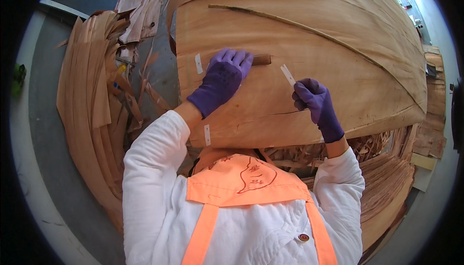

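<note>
A broad sheet of light brown wood veneer (232,96) lies in front of me. My left hand (224,74), in a purple glove, rests on it with the fingers bent round a short brown wooden piece (262,59), whose right end sticks out past them. The rest of that piece is hidden under the glove. Between the thumb and fingers of my gloved right hand (311,98) is a narrow white strip of tape (288,74), its free end pointing up and left. Two more white tape pieces, an upper one (198,64) and a lower one (207,135), lie near the sheet's left edge.
A long thin veneer strip (309,29) runs slantwise across the sheet. Bundled veneer (87,96) stands at the left, with torn scraps (157,96) beside it. More stacked veneer (386,192) lies at the lower right. An orange apron (246,178) covers my front.
</note>
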Available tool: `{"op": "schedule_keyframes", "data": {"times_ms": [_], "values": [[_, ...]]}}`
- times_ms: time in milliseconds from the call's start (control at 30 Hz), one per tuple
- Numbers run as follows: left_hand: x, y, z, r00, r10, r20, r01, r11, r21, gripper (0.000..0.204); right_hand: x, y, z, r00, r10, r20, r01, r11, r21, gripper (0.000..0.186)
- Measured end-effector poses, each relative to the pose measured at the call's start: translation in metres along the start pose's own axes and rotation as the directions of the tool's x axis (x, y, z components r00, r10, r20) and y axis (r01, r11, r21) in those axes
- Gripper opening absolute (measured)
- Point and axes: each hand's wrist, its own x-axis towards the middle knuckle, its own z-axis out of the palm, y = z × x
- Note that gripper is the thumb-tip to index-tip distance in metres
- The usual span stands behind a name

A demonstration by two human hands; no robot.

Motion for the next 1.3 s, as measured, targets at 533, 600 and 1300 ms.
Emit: {"op": "schedule_keyframes", "data": {"times_ms": [533, 600, 1300], "values": [[0.008, 0.023, 0.019, 0.996, -0.034, -0.077, 0.020, 0.985, -0.174, 0.034, 0.067, 0.002, 0.042, 0.997, 0.022, 0.071, -0.031, 0.990, 0.134, 0.020], [0.010, 0.024, 0.017, 0.996, -0.048, -0.073, 0.033, 0.981, -0.192, 0.036, 0.070, 0.008, 0.044, 0.999, 0.021, 0.041, -0.026, 0.994, 0.108, 0.019], [0.019, 0.023, 0.022, 0.990, 0.065, 0.126, -0.068, 0.998, 0.018, 0.053, 0.102, -0.035, -0.008, 0.961, -0.118, 0.251, 0.255, 0.726, -0.638, 0.020]]}}
